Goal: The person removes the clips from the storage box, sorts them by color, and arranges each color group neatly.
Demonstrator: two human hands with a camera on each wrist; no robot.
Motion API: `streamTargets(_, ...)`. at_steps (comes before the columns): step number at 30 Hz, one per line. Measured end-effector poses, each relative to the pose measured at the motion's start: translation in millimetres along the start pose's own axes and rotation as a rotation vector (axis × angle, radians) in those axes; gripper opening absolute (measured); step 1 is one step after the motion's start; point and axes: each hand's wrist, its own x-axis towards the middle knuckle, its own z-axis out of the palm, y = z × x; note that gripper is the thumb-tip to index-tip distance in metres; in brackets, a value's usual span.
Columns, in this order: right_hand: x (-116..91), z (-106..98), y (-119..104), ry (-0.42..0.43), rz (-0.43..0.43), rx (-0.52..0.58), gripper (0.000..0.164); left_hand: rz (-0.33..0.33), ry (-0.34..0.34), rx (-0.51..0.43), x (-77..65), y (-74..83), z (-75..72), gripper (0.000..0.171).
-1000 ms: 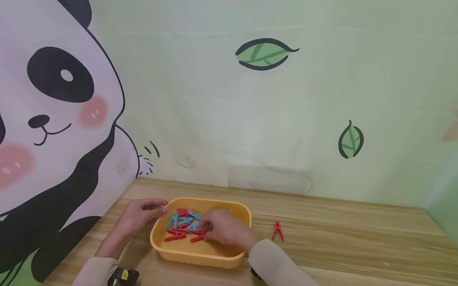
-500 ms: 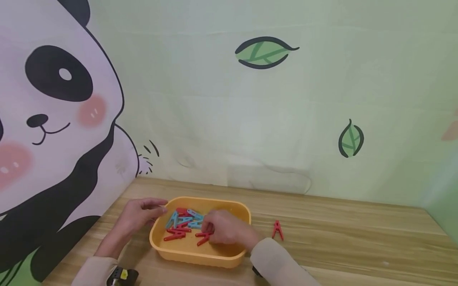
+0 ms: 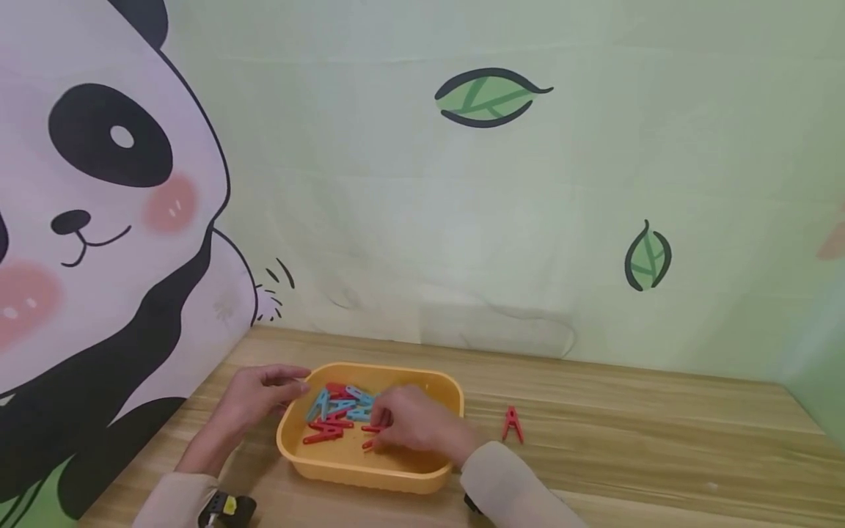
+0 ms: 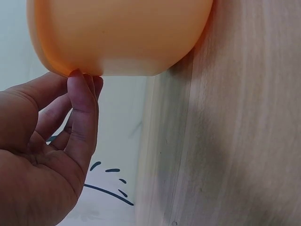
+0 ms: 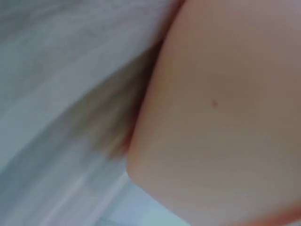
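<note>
In the head view, a yellow-orange plastic basket (image 3: 370, 480) holds several red and light blue clothespins. My left hand (image 3: 254, 396) is at its left end; in the left wrist view that hand (image 4: 51, 136) pinches the rim of the basket (image 4: 127, 33) with its fingertips. Inside the basket, my right hand (image 3: 416, 419) has curled fingers around a red clothespin (image 3: 371, 429), whose ends stick out to the left of the fingers. Light blue clothespins (image 3: 340, 404) and another red clothespin (image 3: 322, 436) lie in a heap at the basket's left side.
One red clothespin (image 3: 512, 425) lies alone on the wooden table (image 3: 627, 440), right of the basket. Behind the table hangs a pale green backdrop (image 3: 370, 183) with a printed panda and leaves. The right wrist view shows mostly the blurred basket wall (image 5: 211, 117).
The red clothespin at my right fingers has shifted and turned, and more of it is now hidden by the hand. The right hand moved slightly within the basket. My left hand keeps its place.
</note>
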Motion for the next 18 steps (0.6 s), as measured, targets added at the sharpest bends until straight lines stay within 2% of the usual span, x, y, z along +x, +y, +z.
streamTargets(7,-7,-13,-4,0.034,0.029,0.098,0.015,-0.004,0.002,-0.003,-0.2,-0.1,0.4,0.034)
streamTargets(14,-17,-30,-7,0.100,-0.018,0.085,0.017,0.018,0.007,0.012,0.1,0.0,-0.2,0.034)
streamTargets(18,-28,-40,-6,0.133,-0.017,0.095,0.016,0.014,0.008,0.017,-0.3,1.5,0.5,0.034)
